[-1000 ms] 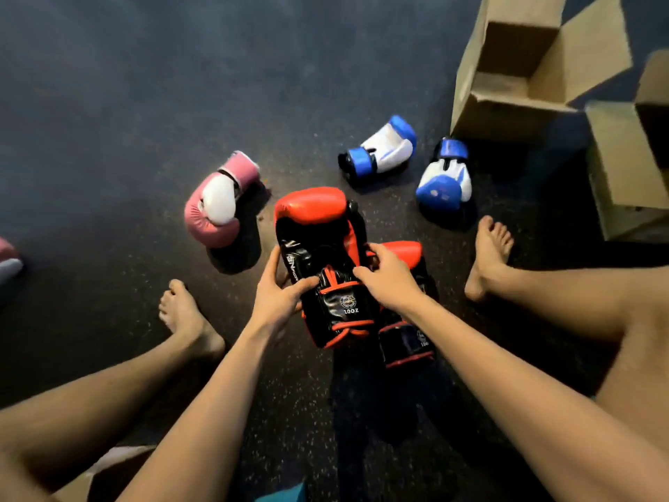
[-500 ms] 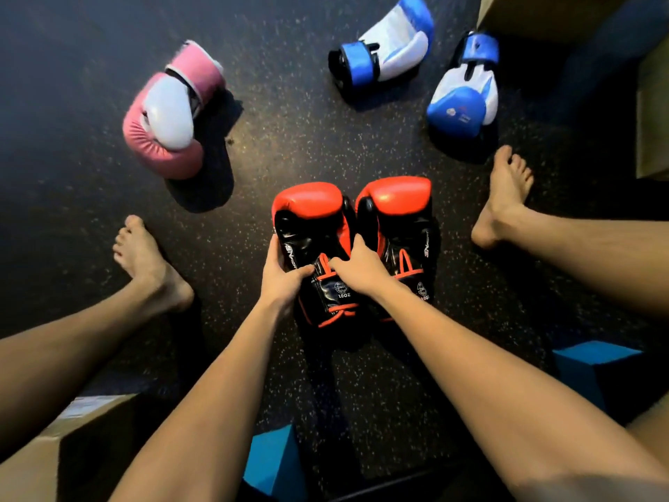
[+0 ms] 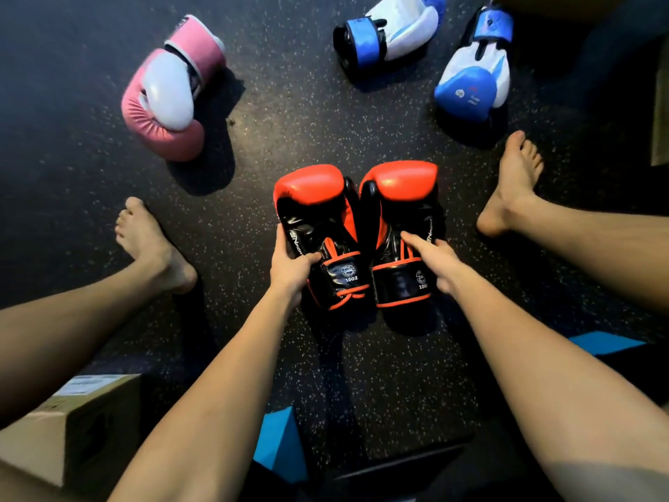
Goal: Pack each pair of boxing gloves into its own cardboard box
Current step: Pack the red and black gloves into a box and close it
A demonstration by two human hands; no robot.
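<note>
red-and-black glove pair [image 3: 356, 233]: laid side by side on floor [image 3: 289, 121], cuffs nearest, long axes pointing away. left hand [image 3: 289, 264] gripped on left glove, right hand [image 3: 432, 259] on right glove.

Count by kind. Red-and-black boxing gloves [image 3: 313, 211] [image 3: 402, 208]: two. Blue-and-white boxing gloves [image 3: 391, 29] [image 3: 474, 74]: two. Pink-and-white boxing glove [image 3: 168, 99]: one. Cardboard boxes [image 3: 47, 440] [image 3: 660, 114], each only partly in view: two. Hands [image 3: 289, 266] [image 3: 440, 264]: two. Bare feet [image 3: 152, 244] [image 3: 510, 186]: two.
</note>
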